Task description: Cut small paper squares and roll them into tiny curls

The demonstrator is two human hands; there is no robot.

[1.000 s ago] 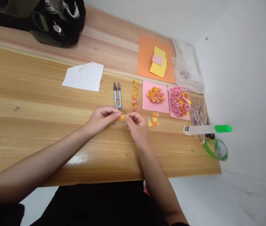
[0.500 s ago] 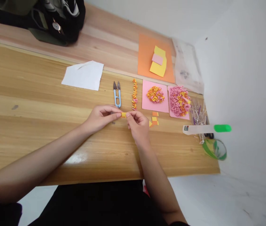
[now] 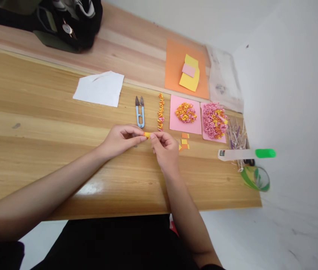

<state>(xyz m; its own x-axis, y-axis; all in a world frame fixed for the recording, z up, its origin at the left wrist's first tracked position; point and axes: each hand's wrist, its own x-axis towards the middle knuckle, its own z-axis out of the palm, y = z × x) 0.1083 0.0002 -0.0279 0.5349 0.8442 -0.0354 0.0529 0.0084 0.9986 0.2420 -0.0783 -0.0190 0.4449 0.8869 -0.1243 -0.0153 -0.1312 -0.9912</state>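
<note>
Between my two hands is a small yellow and orange paper strip (image 3: 147,135). The thumb and fingers of my left hand (image 3: 121,140) pinch its left end. My right hand (image 3: 164,148) pinches the other end, its fingertips hiding part of the paper. Just beyond my left fingers lie blue thread snips (image 3: 140,112), blades pointing away from me. A row of small rolled or folded orange, yellow and pink paper pieces (image 3: 161,110) stretches beyond my right hand. Several small orange and yellow paper strips (image 3: 185,141) lie to the right of that hand.
Two pink sheets, the left (image 3: 176,125) and the right (image 3: 223,140), carry heaps of small coloured pieces. A green-handled tool (image 3: 246,154) and a green-patterned glass (image 3: 256,179) stand at right. White paper (image 3: 99,90), orange paper (image 3: 173,60) and a black bag (image 3: 86,35) lie farther back.
The strip has turned slightly between my fingertips, with more orange showing at its left end. Both hands keep their pinch in nearly the same place.
</note>
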